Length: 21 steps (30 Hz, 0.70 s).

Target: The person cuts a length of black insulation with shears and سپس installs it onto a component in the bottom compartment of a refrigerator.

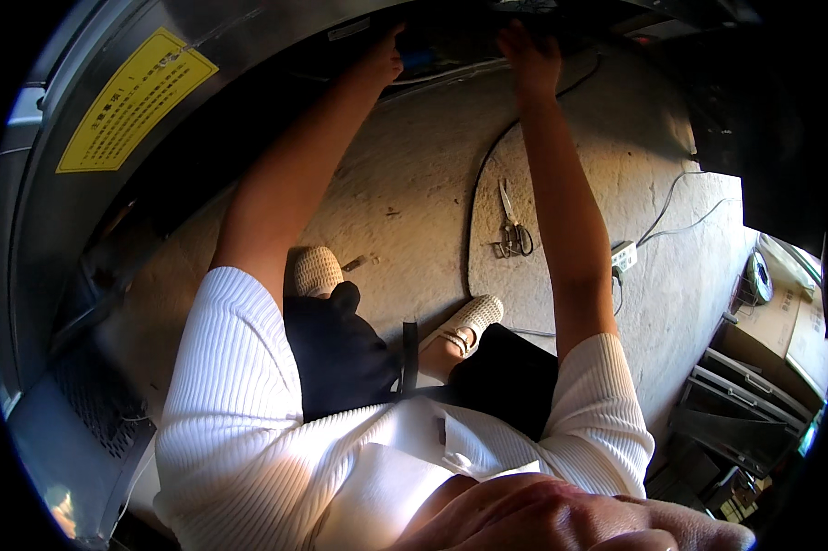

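Note:
Both my arms stretch forward into the dark space under a metal machine. My left hand (386, 62) has its fingers curled closed beside a blue object (419, 59) in the shadow; what it grips, if anything, is hidden. To the right, my right hand (531, 62) reaches up with its fingers stretched and apart at the edge of the dark underside. I make out nothing held in it. On the floor between my forearms lies a pair of scissors (509, 213) with dark handles, and small metal pieces (503, 246) rest against them.
A black cable (470, 211) curves over the concrete floor (414, 193). Right of my right forearm is a white power strip (624, 256) with cords. A yellow label (137, 101) marks the metal frame at the left. Cardboard (770, 317) and a reel (760, 276) stand far right.

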Tool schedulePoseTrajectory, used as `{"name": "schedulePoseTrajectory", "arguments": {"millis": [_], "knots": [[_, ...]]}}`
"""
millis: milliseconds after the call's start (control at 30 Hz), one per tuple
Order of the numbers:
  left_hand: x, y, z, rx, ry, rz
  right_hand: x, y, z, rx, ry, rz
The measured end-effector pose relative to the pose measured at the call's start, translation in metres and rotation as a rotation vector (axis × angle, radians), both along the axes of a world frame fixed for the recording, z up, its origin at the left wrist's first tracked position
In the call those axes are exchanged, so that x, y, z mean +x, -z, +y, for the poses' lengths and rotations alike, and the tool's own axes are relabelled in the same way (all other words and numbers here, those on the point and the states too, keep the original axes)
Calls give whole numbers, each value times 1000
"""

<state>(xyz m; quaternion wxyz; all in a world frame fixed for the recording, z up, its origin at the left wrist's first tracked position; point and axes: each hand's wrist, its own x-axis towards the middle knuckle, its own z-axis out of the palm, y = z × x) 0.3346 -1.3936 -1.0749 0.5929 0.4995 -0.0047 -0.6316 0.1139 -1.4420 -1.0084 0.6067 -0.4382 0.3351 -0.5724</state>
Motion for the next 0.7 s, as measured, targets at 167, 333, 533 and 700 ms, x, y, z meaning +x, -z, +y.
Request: {"name": "schedulePoseTrajectory", "arguments": {"millis": [167, 333, 533, 700], "knots": [[5, 13, -3, -3, -45, 39, 3, -5, -4, 25, -4, 82], [20, 31, -10, -15, -116, 33, 12, -18, -1, -7, -17, 165], [8, 11, -3, -16, -88, 79, -2, 5, -27, 25, 10, 57], [4, -5, 4, -25, -89, 104, -16, 23, -51, 81, -115, -120]]}}
